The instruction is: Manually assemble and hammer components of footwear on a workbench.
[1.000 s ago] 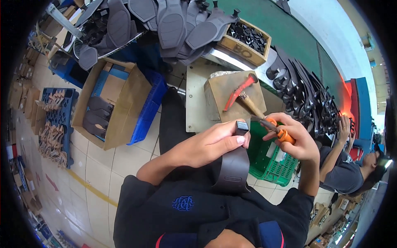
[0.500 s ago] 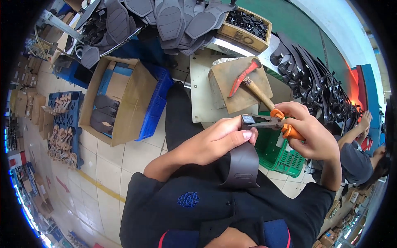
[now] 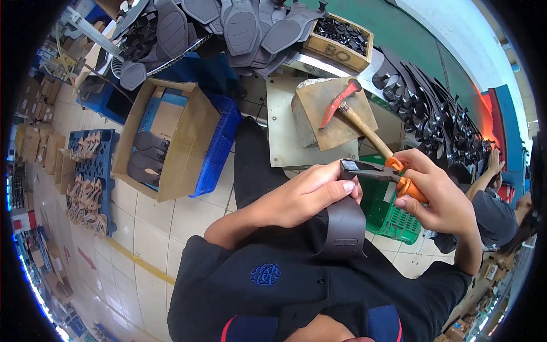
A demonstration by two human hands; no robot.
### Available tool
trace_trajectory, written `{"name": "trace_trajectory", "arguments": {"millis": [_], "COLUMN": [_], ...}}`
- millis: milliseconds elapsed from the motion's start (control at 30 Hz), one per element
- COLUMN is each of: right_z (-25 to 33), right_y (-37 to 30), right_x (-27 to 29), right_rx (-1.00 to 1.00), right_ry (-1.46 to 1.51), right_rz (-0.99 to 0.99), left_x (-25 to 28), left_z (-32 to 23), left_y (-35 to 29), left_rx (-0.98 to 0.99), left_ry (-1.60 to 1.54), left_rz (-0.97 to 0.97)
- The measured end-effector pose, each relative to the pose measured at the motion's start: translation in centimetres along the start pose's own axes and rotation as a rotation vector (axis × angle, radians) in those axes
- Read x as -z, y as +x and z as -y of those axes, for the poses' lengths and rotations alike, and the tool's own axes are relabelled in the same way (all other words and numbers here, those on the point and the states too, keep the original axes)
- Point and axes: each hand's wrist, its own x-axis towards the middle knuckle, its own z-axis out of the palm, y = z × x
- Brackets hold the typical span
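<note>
My left hand (image 3: 307, 196) grips a dark brown shoe sole (image 3: 346, 228) by its heel end, thumb laid along it. The sole curves down over my lap. At the top of this grip sits a dark heel tip (image 3: 349, 166) with a pale, shiny face. In my right hand (image 3: 441, 194) is a pair of pliers (image 3: 411, 190) with orange handles. The metal jaws reach left to the heel tip; whether they pinch it, I cannot tell. A hammer (image 3: 364, 132) with a red head and wooden handle lies on a board-topped block (image 3: 310, 111) beyond my hands.
A green crate (image 3: 399, 225) stands below my right hand. To the left are a cardboard box (image 3: 188, 142) holding soles and a blue crate (image 3: 219, 148). Grey soles (image 3: 242, 31) and a wooden box (image 3: 336, 51) of small black pieces line the back. Another person (image 3: 496, 216) works at right.
The whole view has shifted slightly right. The pliers and my right hand sit a little lower and farther right, jaws still at the heel tip. My left hand keeps its hold.
</note>
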Motion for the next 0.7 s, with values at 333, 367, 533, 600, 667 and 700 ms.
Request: {"name": "trace_trajectory", "arguments": {"millis": [333,367,533,600,667,700], "right_z": [-0.3,-0.5,-0.2,0.3,0.7,0.9], "right_y": [0.6,0.8,1.5,1.8,2.1,2.2], "right_x": [0.1,-0.1,-0.7,-0.7,-0.8,-0.7], "right_rx": [0.016,0.008,-0.012,-0.032,-0.056,-0.073], "right_ry": [-0.069,-0.052,-0.008,-0.008,-0.008,-0.016], "right_rz": [-0.016,0.006,0.015,-0.007,-0.002,0.004], "left_x": [-0.2,-0.1,0.3,0.4,0.6,0.7], "left_z": [0.7,0.8,1.4,1.2,1.1,1.2], "left_y": [0.1,0.0,-0.8,-0.9,-1.0,-1.1], "left_rx": [0.021,0.027,0.079,0.103,0.125,0.119], "left_ry": [0.08,0.08,0.089,0.079,0.071,0.085], "left_rz": [-0.053,-0.052,-0.114,-0.126,-0.141,-0.146]}}
